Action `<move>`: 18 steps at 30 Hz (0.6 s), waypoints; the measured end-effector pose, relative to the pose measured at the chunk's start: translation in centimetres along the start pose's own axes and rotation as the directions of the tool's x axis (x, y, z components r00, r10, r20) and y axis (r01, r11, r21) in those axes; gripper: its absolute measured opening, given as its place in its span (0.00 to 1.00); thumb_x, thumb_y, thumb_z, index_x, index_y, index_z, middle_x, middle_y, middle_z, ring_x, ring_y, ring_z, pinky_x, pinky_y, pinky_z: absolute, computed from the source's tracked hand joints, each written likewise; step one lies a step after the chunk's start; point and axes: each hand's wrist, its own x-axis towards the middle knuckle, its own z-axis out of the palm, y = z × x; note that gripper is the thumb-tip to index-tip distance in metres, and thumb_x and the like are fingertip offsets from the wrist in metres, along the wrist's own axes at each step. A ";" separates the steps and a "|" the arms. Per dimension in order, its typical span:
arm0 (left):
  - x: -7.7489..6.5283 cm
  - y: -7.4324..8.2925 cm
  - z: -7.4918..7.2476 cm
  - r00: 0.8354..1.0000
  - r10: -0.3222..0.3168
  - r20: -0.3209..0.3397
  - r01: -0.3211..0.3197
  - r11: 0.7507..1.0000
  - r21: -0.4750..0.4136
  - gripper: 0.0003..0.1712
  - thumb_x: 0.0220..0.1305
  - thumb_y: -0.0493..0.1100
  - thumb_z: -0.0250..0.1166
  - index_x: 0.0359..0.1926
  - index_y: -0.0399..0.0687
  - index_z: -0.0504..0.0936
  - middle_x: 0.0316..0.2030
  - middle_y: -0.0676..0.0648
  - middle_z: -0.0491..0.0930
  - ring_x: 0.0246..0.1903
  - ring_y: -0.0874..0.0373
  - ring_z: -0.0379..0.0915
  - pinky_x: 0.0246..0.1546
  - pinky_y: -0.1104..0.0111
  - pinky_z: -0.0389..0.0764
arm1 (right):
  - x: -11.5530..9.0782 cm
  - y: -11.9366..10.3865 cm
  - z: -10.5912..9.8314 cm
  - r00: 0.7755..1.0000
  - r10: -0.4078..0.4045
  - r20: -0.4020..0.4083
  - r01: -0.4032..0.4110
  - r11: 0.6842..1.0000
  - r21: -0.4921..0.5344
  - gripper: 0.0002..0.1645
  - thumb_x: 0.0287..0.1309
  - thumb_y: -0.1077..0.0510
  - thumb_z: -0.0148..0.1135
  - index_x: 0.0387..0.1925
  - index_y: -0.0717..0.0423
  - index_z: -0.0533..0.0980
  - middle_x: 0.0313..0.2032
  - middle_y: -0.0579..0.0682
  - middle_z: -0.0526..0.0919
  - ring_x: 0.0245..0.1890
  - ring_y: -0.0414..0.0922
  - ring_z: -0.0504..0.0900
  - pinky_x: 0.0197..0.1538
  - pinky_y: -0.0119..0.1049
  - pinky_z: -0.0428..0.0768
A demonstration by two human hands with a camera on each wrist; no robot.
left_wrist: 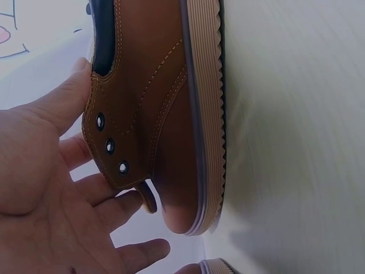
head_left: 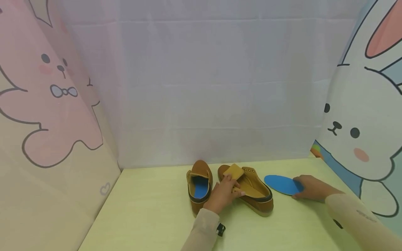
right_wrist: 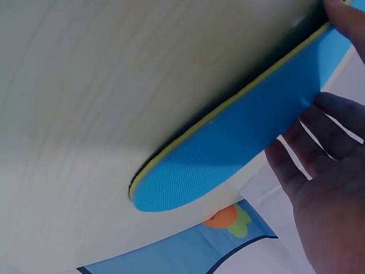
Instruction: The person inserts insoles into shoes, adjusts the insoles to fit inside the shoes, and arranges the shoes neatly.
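Note:
A brown lace-less shoe [head_left: 257, 205] lies at an angle on the table, its tan tongue [head_left: 233, 172] standing up. My left hand [head_left: 222, 195] reaches over its near side, thumb and fingers gripping the eyelet flap [left_wrist: 108, 134]. To the left stands the other brown shoe [head_left: 201, 169], with a blue insole [head_left: 200, 187] inside it. On the right, my right hand [head_left: 309, 188] pinches one end of a loose blue insole [head_left: 281, 184]. In the right wrist view this insole [right_wrist: 217, 148] has a yellow edge and a ribbed surface, with its far end low over the table.
The pale yellow table [head_left: 147, 205] extends to the left and in front of the shoes. A white curtain [head_left: 204, 87] hangs behind it. Cloth panels with cartoon animals, one a white rabbit [head_left: 361, 115], flank both sides.

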 end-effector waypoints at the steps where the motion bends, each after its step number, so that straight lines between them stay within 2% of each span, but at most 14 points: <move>1: 0.0 0.0 0.0 1.000 0.002 -0.001 -0.002 1.000 0.002 0.23 0.59 0.66 0.57 0.48 0.61 0.78 0.69 0.44 0.54 0.68 0.53 0.42 0.64 0.46 0.51 | 0.0 -0.1 0.0 1.000 0.000 -0.003 0.000 1.000 0.002 0.54 0.39 0.30 0.67 0.52 0.72 0.69 0.47 0.68 0.75 0.49 0.65 0.72 0.50 0.58 0.70; 8: -0.1 0.0 0.1 1.000 0.011 -0.003 -0.011 1.000 -0.003 0.23 0.58 0.66 0.57 0.48 0.62 0.77 0.69 0.44 0.53 0.68 0.53 0.42 0.64 0.46 0.51 | -0.2 -0.2 0.1 1.000 -0.005 0.017 0.005 1.000 -0.022 0.51 0.43 0.33 0.67 0.52 0.74 0.69 0.43 0.63 0.75 0.44 0.60 0.74 0.48 0.55 0.73; 14: 0.0 -0.1 0.1 1.000 0.019 -0.017 -0.019 1.000 0.002 0.21 0.59 0.66 0.56 0.47 0.63 0.77 0.69 0.44 0.54 0.68 0.53 0.43 0.63 0.47 0.51 | -0.1 -0.3 -0.2 0.999 0.013 0.051 -0.012 1.000 -0.015 0.49 0.43 0.41 0.70 0.53 0.77 0.66 0.43 0.65 0.74 0.45 0.61 0.73 0.48 0.55 0.73; 18: 0.0 -0.1 0.0 1.000 0.018 -0.011 -0.018 1.000 0.008 0.22 0.59 0.66 0.57 0.47 0.62 0.78 0.69 0.44 0.54 0.68 0.52 0.43 0.63 0.47 0.51 | -0.1 -0.5 -0.3 0.998 0.037 0.055 -0.035 0.999 -0.019 0.48 0.41 0.41 0.71 0.51 0.77 0.68 0.42 0.65 0.74 0.45 0.61 0.73 0.48 0.55 0.73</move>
